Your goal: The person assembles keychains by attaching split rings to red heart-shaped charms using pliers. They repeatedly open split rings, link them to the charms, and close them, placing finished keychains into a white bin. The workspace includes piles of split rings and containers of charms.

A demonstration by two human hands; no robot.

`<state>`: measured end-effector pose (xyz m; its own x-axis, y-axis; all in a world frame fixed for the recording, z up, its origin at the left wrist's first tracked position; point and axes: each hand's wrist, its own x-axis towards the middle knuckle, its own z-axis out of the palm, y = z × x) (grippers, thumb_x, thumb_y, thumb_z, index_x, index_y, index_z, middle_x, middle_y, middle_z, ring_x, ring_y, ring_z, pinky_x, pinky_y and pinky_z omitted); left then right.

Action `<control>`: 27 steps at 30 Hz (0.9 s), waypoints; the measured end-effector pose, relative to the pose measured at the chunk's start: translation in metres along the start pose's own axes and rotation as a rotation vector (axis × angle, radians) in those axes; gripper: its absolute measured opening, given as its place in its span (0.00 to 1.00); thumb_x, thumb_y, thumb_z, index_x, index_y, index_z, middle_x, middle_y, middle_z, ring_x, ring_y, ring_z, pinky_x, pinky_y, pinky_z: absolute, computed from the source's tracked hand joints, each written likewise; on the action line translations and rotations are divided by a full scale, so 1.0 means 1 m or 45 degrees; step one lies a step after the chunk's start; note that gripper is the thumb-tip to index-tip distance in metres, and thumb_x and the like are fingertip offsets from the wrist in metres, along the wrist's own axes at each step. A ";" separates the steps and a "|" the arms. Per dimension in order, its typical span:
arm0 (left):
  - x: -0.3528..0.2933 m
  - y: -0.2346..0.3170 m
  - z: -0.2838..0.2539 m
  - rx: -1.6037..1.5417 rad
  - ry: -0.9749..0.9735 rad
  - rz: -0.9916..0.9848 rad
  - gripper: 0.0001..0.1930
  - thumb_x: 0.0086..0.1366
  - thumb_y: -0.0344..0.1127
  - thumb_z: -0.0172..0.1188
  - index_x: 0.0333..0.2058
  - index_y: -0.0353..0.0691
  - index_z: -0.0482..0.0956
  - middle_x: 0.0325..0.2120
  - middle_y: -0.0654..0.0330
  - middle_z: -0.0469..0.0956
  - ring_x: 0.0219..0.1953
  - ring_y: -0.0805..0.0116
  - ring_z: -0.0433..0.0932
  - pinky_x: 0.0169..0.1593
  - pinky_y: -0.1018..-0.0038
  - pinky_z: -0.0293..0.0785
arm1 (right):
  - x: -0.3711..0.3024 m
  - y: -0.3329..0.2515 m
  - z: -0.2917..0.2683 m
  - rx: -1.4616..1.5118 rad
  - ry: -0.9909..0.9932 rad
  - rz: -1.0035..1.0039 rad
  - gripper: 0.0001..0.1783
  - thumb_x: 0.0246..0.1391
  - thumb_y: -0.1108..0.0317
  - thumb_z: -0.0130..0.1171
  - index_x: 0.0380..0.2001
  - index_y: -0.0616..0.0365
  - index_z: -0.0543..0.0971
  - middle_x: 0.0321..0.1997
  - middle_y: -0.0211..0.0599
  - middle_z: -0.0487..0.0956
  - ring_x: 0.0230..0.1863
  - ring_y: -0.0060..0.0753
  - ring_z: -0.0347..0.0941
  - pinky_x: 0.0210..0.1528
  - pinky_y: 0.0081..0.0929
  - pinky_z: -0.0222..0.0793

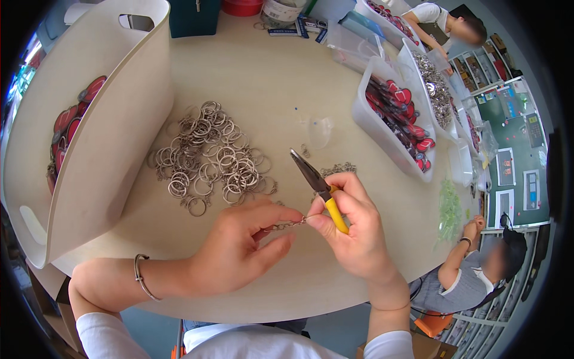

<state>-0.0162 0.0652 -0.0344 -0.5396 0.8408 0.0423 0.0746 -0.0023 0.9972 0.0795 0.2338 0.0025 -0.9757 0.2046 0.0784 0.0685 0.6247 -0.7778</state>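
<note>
My left hand (236, 245) is closed on a short metal chain (286, 225) at the front of the table. The chain runs across to my right hand (362, 239), whose thumb and forefinger meet at its end. My right hand also grips needle-nose pliers (312, 175) with yellow handles, their dark jaws pointing up and away to the left. Beyond my left hand lies a heap of split key rings (206, 149) with short chains. A smaller pile of metal links (339, 169) sits just past my right hand, partly hidden by it and the pliers.
At left stands a large cream tub (113, 137) with red-and-black tags (72, 122) inside. White bins at right hold red-and-black pieces (400, 113) and metal parts (435, 90). A clear plastic piece (320, 133) lies mid-table. Two people (478, 275) sit along the right side.
</note>
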 end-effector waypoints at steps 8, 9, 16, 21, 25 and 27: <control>-0.001 -0.017 0.005 -0.145 0.083 0.095 0.08 0.60 0.29 0.63 0.39 0.40 0.83 0.26 0.66 0.68 0.27 0.80 0.65 0.27 0.80 0.60 | -0.003 -0.006 0.002 0.072 -0.032 0.026 0.08 0.52 0.77 0.61 0.31 0.69 0.72 0.43 0.41 0.67 0.37 0.34 0.75 0.38 0.28 0.72; 0.000 -0.016 0.005 -0.177 0.091 0.090 0.08 0.60 0.29 0.63 0.39 0.40 0.83 0.27 0.65 0.69 0.27 0.80 0.65 0.27 0.80 0.60 | -0.003 -0.007 0.003 0.063 -0.017 0.008 0.08 0.52 0.77 0.61 0.31 0.70 0.72 0.42 0.41 0.67 0.36 0.34 0.75 0.38 0.28 0.72; 0.004 -0.010 0.002 -0.239 0.016 0.112 0.06 0.62 0.28 0.61 0.38 0.39 0.83 0.31 0.63 0.71 0.28 0.79 0.67 0.28 0.81 0.63 | -0.005 -0.008 0.002 0.086 -0.006 -0.003 0.10 0.52 0.76 0.62 0.32 0.71 0.72 0.42 0.41 0.67 0.39 0.34 0.73 0.39 0.27 0.72; 0.004 -0.011 -0.002 -0.240 -0.036 0.057 0.05 0.62 0.27 0.60 0.35 0.38 0.83 0.29 0.62 0.74 0.27 0.78 0.69 0.28 0.80 0.64 | -0.003 -0.002 0.000 0.137 -0.029 -0.049 0.09 0.52 0.75 0.62 0.33 0.68 0.73 0.41 0.40 0.68 0.39 0.33 0.73 0.40 0.25 0.71; 0.002 -0.011 -0.004 -0.175 0.009 0.011 0.04 0.61 0.25 0.60 0.32 0.36 0.83 0.26 0.62 0.75 0.26 0.76 0.70 0.27 0.79 0.64 | 0.040 0.056 -0.034 0.075 0.442 -0.073 0.07 0.53 0.73 0.60 0.33 0.66 0.75 0.32 0.36 0.72 0.41 0.33 0.72 0.42 0.26 0.69; 0.004 -0.014 0.000 -0.149 -0.014 0.064 0.03 0.61 0.25 0.60 0.31 0.35 0.83 0.24 0.61 0.75 0.25 0.75 0.69 0.27 0.78 0.65 | 0.076 0.077 -0.085 -0.342 0.900 0.119 0.07 0.53 0.70 0.61 0.30 0.65 0.77 0.33 0.39 0.73 0.42 0.36 0.71 0.45 0.33 0.67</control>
<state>-0.0194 0.0690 -0.0486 -0.5283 0.8440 0.0925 0.0024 -0.1075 0.9942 0.0279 0.3616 0.0019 -0.6042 0.6433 0.4702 0.2809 0.7242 -0.6298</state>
